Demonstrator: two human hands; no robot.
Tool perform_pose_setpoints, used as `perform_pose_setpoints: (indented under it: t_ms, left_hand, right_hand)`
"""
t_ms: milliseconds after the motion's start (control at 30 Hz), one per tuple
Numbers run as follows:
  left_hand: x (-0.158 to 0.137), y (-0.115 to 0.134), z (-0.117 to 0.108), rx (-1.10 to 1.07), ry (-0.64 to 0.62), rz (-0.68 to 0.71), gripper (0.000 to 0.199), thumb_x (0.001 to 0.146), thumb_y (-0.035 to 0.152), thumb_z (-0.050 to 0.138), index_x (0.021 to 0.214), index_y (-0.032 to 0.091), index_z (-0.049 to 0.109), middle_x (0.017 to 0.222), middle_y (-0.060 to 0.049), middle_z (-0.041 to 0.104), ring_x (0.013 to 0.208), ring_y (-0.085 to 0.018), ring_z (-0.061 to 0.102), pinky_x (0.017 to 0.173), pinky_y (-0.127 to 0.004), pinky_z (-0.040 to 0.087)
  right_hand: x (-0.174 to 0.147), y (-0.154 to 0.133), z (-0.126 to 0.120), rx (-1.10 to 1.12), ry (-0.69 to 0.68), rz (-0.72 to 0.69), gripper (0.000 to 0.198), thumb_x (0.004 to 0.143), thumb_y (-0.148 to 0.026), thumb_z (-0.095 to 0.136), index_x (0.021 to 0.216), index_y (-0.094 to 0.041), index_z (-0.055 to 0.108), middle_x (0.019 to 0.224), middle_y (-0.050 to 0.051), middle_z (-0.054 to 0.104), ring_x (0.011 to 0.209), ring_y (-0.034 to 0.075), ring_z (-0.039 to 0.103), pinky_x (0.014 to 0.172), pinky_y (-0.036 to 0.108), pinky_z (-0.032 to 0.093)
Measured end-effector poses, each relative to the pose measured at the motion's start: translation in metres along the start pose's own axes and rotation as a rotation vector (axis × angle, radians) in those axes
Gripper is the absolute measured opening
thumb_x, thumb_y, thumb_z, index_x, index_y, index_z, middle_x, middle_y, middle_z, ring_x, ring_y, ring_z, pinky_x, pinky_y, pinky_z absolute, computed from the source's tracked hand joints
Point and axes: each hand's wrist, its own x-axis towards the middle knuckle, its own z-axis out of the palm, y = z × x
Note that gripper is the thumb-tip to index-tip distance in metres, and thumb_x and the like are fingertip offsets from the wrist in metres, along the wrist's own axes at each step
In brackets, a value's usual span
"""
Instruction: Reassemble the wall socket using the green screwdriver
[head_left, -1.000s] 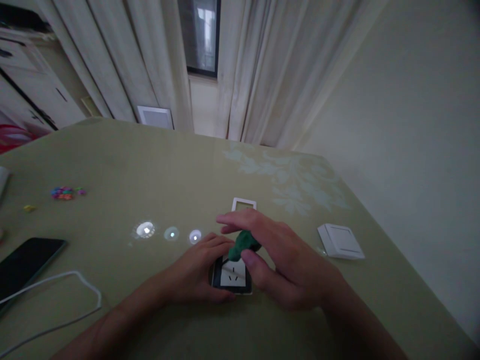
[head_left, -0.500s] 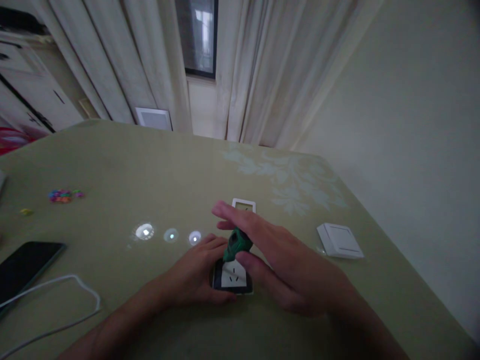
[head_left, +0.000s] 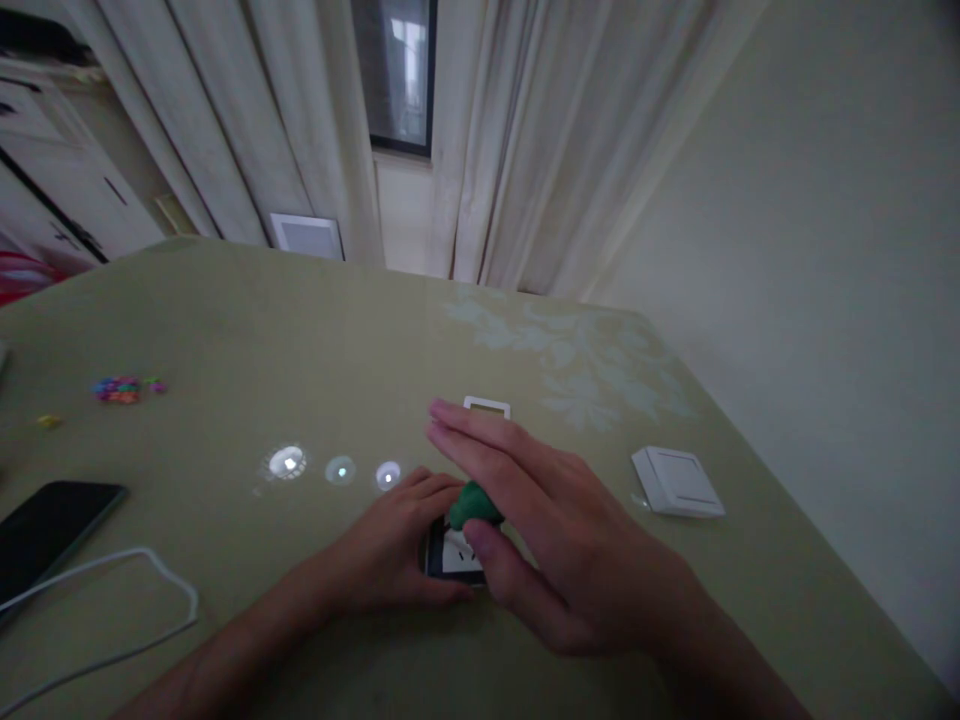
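A wall socket (head_left: 454, 560) with a white face and dark surround lies on the table, partly covered by my hands. My left hand (head_left: 390, 545) grips its left side, thumb along the near edge and fingers over the far edge. Above the socket, my right hand (head_left: 570, 530) holds a screwdriver with a green handle (head_left: 475, 505) between thumb and fingers, the fingers fairly straight. The screwdriver's tip is hidden or too small to make out. Just beyond my right fingers lies a white rectangular frame (head_left: 487, 405), mostly hidden by the hand.
On the right lies a white switch (head_left: 681, 481). To the left are a dark phone (head_left: 56, 530), a white cable (head_left: 169, 575), small colourful pieces (head_left: 124, 389) and a yellow bit (head_left: 49, 422). The greenish table (head_left: 300, 340) meets curtains and a wall.
My right hand has turned and come slightly lower and nearer, with the screwdriver still in it. It covers more of the socket now. My left hand has stayed in place.
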Motion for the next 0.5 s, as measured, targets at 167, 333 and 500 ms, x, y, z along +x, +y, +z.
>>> perform_pose_setpoints:
  t_ms: [167, 333, 500]
  left_hand:
    - [-0.002, -0.003, 0.002, 0.001, -0.026, 0.028, 0.042, 0.079, 0.033, 0.086, 0.118, 0.028, 0.072, 0.129, -0.004, 0.075, 0.120, -0.034, 0.069, 0.105, -0.046, 0.056]
    - [-0.002, -0.005, 0.005, 0.025, 0.039, 0.049, 0.044, 0.077, 0.032, 0.085, 0.119, 0.028, 0.071, 0.119, -0.003, 0.076, 0.109, -0.032, 0.072, 0.098, -0.044, 0.058]
    - [-0.003, -0.006, 0.004, 0.051, -0.010, 0.027, 0.039, 0.080, 0.036, 0.087, 0.115, 0.030, 0.072, 0.127, -0.002, 0.075, 0.116, -0.034, 0.069, 0.103, -0.046, 0.057]
  right_hand:
    - [0.001, 0.006, 0.003, 0.131, -0.094, 0.059, 0.035, 0.113, -0.026, 0.057, 0.147, -0.019, 0.054, 0.133, 0.010, 0.076, 0.121, 0.019, 0.073, 0.101, 0.031, 0.059]
    - [-0.001, 0.014, 0.028, -0.218, 0.240, -0.130, 0.028, 0.104, -0.044, 0.073, 0.095, -0.019, 0.065, 0.069, -0.002, 0.066, 0.057, 0.014, 0.060, 0.053, 0.030, 0.043]
    - [0.000, 0.003, 0.009, -0.129, 0.042, 0.039, 0.039, 0.112, -0.034, 0.058, 0.145, -0.013, 0.056, 0.137, 0.016, 0.073, 0.126, 0.025, 0.071, 0.098, 0.033, 0.058]
